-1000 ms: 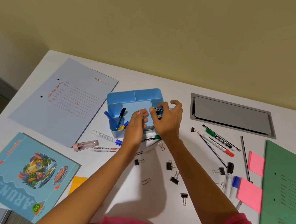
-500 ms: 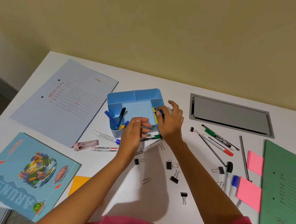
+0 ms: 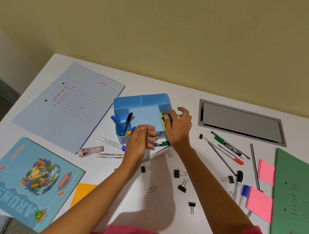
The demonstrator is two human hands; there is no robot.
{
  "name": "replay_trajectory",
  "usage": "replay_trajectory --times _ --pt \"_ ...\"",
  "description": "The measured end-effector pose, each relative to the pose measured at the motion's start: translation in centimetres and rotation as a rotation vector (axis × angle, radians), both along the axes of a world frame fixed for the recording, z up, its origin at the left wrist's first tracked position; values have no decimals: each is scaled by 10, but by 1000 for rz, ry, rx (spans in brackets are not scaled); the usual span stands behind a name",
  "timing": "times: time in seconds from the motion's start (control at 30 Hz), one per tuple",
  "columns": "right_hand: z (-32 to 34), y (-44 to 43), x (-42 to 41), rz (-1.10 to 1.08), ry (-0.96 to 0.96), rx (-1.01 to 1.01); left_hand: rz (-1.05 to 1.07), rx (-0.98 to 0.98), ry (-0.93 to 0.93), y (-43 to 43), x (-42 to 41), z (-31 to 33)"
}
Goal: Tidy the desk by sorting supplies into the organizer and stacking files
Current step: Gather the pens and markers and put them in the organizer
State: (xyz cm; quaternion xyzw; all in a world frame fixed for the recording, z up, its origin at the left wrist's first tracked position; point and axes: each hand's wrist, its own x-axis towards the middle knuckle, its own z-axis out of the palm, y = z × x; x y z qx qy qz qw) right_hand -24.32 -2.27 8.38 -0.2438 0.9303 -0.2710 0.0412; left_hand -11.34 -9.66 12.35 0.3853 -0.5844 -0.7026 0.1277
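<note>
Sorting step: right hand [image 3: 178, 129] pinches small yellow-and-blue bits [image 3: 162, 117] in the right slot of the blue plastic organizer [image 3: 125, 99], left hand [image 3: 137, 143] grips its front wall. Next, probably the loose black binder clips [image 3: 181, 187].

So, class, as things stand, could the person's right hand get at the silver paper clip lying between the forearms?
Probably yes. The paper clip lies alone on bare desk with nothing on it. The right hand would only need to draw back from the organizer, though it is busy there now.
</note>
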Motion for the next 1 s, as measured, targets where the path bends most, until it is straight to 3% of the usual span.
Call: replay_trajectory --times 0.47,0.67,1.0 --pt "6 -7 -18 117 21 41 1 25 25 -2 1 0" --pt "17 -9 -41 270 -79 205 2 53 48 -1 1 2" --pt "26 -5 -56 476 293 364 -17 80 72 -1 -1 0"
